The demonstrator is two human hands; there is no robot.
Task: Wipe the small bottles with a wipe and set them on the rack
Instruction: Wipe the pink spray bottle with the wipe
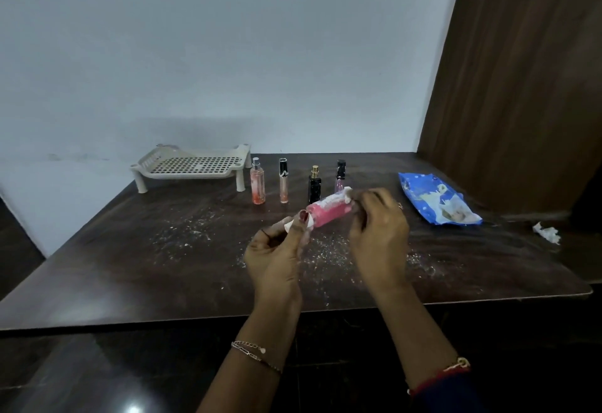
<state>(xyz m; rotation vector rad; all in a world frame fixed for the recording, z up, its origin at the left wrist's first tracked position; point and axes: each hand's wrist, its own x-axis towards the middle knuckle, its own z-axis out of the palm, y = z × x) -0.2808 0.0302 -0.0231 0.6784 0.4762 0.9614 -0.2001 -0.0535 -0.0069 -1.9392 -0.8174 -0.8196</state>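
My left hand (277, 249) grips one end of a pink bottle (329, 214), which lies tilted above the table. My right hand (378, 227) pinches a white wipe (346, 193) against the bottle's other end. Behind them several small bottles stand in a row on the table: an orange-pink spray bottle (258, 184), a slim clear tube with a black cap (283, 181), a black bottle with a gold top (314, 186) and a pale purple one with a black cap (339, 176). The cream perforated rack (192, 165) stands at the back left with nothing on it.
A blue wipes packet (436, 199) lies at the right of the dark table (130, 266). A crumpled white wipe (549, 233) sits near the right edge. White specks are scattered over the tabletop. A wooden panel (521, 70) rises at the right.
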